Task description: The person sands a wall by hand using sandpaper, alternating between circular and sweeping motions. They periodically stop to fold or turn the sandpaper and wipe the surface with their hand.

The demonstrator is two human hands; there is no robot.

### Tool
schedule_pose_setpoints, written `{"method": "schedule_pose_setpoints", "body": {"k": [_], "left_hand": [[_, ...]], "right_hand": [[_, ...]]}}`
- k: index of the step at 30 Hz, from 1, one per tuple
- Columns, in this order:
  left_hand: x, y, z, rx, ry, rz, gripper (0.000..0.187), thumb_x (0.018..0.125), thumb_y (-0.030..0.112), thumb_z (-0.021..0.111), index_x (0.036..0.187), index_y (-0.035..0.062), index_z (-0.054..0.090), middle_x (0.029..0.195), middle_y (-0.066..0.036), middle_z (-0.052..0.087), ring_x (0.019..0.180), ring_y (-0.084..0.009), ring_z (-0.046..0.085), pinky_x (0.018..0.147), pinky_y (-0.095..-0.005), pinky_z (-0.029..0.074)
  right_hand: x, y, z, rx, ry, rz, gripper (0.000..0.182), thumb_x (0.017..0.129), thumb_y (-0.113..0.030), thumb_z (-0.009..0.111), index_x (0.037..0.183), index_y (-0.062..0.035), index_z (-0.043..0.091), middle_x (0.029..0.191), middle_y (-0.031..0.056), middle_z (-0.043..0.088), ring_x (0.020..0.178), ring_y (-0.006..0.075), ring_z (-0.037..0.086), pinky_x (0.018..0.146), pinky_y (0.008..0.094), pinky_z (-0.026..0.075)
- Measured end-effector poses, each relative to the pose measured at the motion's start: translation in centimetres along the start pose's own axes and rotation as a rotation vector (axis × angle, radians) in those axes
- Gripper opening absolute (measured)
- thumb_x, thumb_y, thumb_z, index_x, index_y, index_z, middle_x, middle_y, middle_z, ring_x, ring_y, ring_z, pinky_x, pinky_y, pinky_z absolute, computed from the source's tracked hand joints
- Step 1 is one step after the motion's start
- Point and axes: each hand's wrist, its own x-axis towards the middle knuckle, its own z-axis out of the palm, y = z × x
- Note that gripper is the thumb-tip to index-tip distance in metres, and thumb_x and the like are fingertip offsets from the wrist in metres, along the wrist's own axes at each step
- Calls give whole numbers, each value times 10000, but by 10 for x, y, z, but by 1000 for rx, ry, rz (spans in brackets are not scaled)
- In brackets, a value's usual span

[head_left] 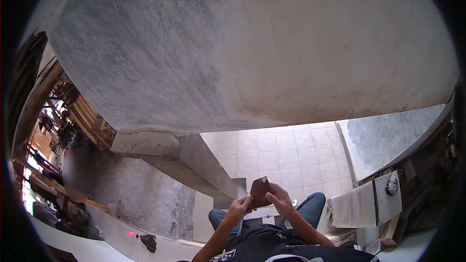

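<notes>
A small reddish-brown sheet that looks like sandpaper is held up in front of my body, with a whitish patch at its top edge. My left hand pinches its lower left side, thumb on the face turned toward me. On the other side, my right hand grips its right edge, the thumb pressed on the sheet and the fingers behind it. My knees in blue jeans are bent on both sides of the hands. Below the sheet, a white and blue thing shows partly between my legs.
A large plastered wall rises ahead, darker grey at left. Below it, a concrete beam slants toward pale floor tiles. A translucent plastic bin stands at right. A dark crumpled thing lies at lower left, near timber planks.
</notes>
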Motion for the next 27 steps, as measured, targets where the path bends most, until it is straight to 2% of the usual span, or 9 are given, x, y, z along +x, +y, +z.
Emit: {"method": "schedule_pose_setpoints", "body": {"k": [2, 3, 7, 10, 11, 13, 16, 22, 27], "left_hand": [[5, -7, -1, -162, -117, -82, 434, 973, 378, 548, 1155, -11, 610, 904, -54, 656, 799, -100, 588, 703, -232, 462], [8, -10, -1, -243, -176, -122, 449, 971, 388, 547, 1179, -7, 593, 946, -61, 656, 835, -108, 596, 727, -239, 471], [9, -18, 4, -311, -299, -114, 459, 979, 393, 524, 1215, 0, 548, 1071, -70, 621, 917, -133, 594, 835, -279, 492], [16, -27, 1, -340, -484, -145, 449, 988, 375, 510, 1227, -3, 538, 1078, -71, 617, 958, -153, 602, 897, -301, 490], [11, -24, 9, -291, -378, -170, 452, 986, 369, 514, 1240, -6, 524, 1114, -89, 614, 997, -168, 604, 925, -316, 484], [8, -21, 15, -224, -384, -99, 463, 988, 372, 509, 1252, -8, 516, 1144, -103, 608, 1022, -175, 602, 933, -328, 484], [9, -14, 20, -157, -342, -93, 482, 992, 378, 499, 1296, 4, 495, 1188, -103, 601, 1100, -174, 574, 945, -322, 464], [3, 19, 21, -20, -266, -44, 524, 1009, 428, 431, 1355, 37, 473, 1289, -109, 585, 1179, -193, 538, 995, -344, 399], [2, 21, 10, 68, -183, -58, 518, 1014, 418, 416, 1358, 35, 476, 1294, -116, 584, 1187, -226, 536, 1008, -363, 390]], "right_hand": [[-1, -2, 0, -285, -68, -181, 639, 868, -299, 706, 1342, 40, 444, 1257, 171, 526, 1101, 199, 546, 927, 340, 467], [-1, 7, -1, -249, -122, -213, 761, 816, -328, 751, 1386, 34, 402, 1341, 193, 459, 1171, 256, 513, 980, 366, 429], [-2, 4, 14, -379, -37, -396, 682, 855, -207, 704, 1405, 36, 380, 1402, 220, 424, 1291, 331, 431, 1067, 381, 349], [2, -4, 12, -452, -15, -502, 640, 881, -145, 658, 1418, 36, 359, 1428, 237, 401, 1339, 331, 385, 1089, 395, 329], [1, -5, 14, -407, -30, -485, 614, 899, -125, 625, 1422, 39, 347, 1436, 239, 390, 1354, 333, 362, 1099, 403, 313], [-1, -9, 23, -320, -60, -452, 563, 935, -85, 559, 1429, 46, 322, 1453, 242, 369, 1385, 336, 318, 1118, 420, 282], [-1, -27, 30, -501, -105, -476, 531, 951, -60, 506, 1434, 49, 313, 1450, 240, 379, 1387, 346, 318, 1130, 428, 261], [8, -99, 22, -818, 38, -674, 479, 956, -9, 316, 1428, 71, 302, 1457, 260, 357, 1404, 367, 279, 1162, 517, 89], [23, -199, 8, -1329, 319, -986, 539, 857, 59, 375, 1396, 66, 365, 1455, 265, 348, 1389, 403, 294, 1135, 598, 104]]}}
